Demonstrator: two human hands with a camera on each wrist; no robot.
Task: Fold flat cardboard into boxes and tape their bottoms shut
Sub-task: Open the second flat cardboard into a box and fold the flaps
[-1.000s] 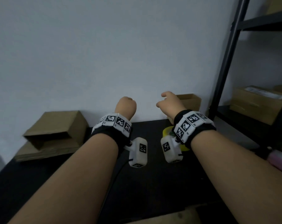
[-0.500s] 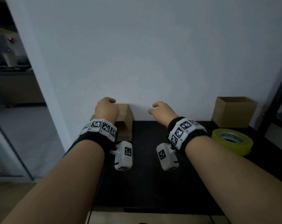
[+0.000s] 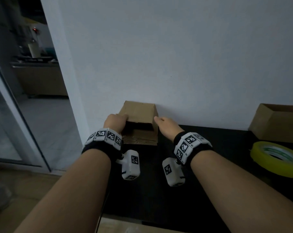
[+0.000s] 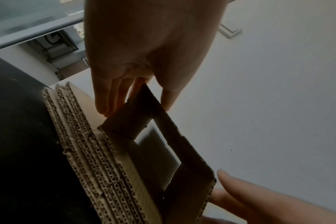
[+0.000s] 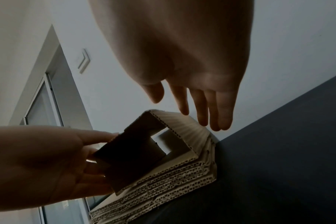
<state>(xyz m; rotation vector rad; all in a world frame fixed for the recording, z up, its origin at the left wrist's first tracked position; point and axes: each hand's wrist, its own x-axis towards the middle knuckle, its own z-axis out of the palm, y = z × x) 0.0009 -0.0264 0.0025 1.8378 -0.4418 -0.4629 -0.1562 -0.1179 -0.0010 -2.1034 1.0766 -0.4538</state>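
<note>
Two hands frame the half-opened box (image 3: 139, 113) atop the flat cardboard stack (image 3: 140, 139) at the table's (image 3: 218, 137) back-left edge. My left hand (image 3: 114, 122) pinches its left flap; my right hand (image 3: 167, 126) hovers beside it, fingers straight, touching nothing.

Dim room: plain white wall (image 3: 176, 56), black tabletop (image 3: 150, 199), open doorway (image 3: 33, 81) at left, pale tiled floor (image 3: 46, 132) beyond.

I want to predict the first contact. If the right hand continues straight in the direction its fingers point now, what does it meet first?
Most likely the right side wall of the half-opened cardboard box on the flat stack. The right hand is open, its fingertips just short of that wall. Depth is unclear, so a touch cannot be excluded.
</note>
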